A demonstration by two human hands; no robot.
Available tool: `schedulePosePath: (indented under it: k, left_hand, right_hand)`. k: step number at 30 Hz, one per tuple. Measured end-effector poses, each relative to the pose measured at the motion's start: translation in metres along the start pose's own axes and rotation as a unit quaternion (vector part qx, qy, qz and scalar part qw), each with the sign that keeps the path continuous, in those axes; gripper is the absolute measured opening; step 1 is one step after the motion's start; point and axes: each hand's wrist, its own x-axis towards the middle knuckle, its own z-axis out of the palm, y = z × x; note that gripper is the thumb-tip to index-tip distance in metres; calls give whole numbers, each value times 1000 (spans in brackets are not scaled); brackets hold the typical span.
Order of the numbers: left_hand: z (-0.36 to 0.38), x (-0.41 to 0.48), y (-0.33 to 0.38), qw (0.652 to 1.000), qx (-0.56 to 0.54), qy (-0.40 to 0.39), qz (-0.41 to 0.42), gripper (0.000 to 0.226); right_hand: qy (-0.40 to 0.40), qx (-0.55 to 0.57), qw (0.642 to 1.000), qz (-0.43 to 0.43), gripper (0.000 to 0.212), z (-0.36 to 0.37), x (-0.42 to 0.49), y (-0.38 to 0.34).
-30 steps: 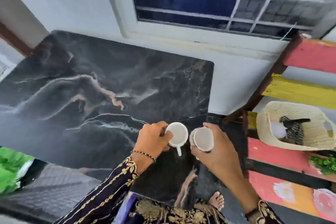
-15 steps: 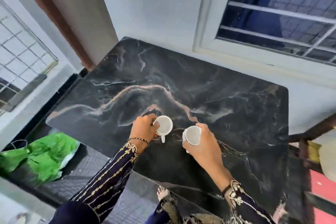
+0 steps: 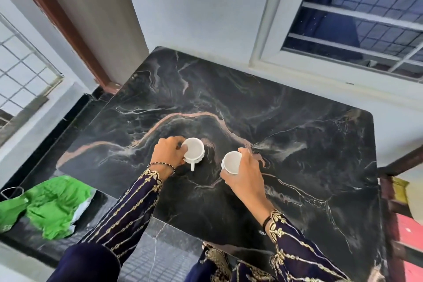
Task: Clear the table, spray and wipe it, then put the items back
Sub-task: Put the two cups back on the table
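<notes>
A black marble table (image 3: 297,167) with pale and copper veins fills the middle of the view. My left hand (image 3: 168,154) grips a white cup (image 3: 194,153) by its left side, the cup's handle pointing toward me. My right hand (image 3: 243,176) holds a second white cup (image 3: 231,162), fingers wrapped round its right side. Both cups are upright with their empty insides showing, low over the table's middle; whether they touch the top I cannot tell. The cups are about a hand's width apart.
A green bag (image 3: 50,208) lies on the dark floor to the left of the table. A white wall and a barred window (image 3: 357,14) stand behind the table. A painted wooden rack (image 3: 398,213) borders the right edge. A brown door frame (image 3: 59,20) runs at far left.
Both hands carried the cups from the table's near right corner to above its middle. The view swung left, and the rack with the woven hat slid out of sight.
</notes>
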Motion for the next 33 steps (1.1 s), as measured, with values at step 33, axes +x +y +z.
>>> schedulePosePath:
  k: [33]
  left_hand:
    - [36,-55,137,965,175,39,192,38]
  right_hand:
    - [-1,98,995,33,66,-62,-32,42]
